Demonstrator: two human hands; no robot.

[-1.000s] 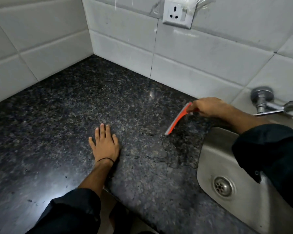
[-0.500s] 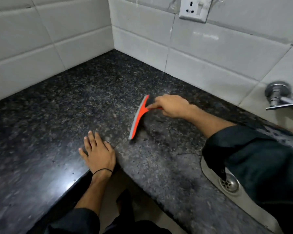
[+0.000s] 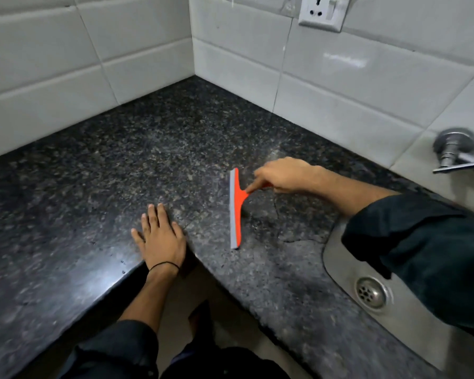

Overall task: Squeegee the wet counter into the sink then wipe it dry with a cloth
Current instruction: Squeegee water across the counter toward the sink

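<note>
An orange squeegee (image 3: 236,212) with a grey blade lies blade-down on the dark granite counter (image 3: 121,170). My right hand (image 3: 282,175) grips its short handle, index finger stretched along it. Wet dark patches with thin water lines spread on the counter to the right of the blade, toward the steel sink (image 3: 340,266). Flat on the counter near the inner front corner, fingers straight, rests my left hand (image 3: 159,236). No cloth is in view.
White tiled walls (image 3: 340,86) meet at the far corner, with a socket (image 3: 322,12) on the right wall. A chrome tap (image 3: 454,153) juts out above the sink, whose drain (image 3: 371,292) shows beside my dark right sleeve.
My right hand has carried the squeegee leftward from the sink edge out over the counter and turned the blade. My left hand stays flat in place.
</note>
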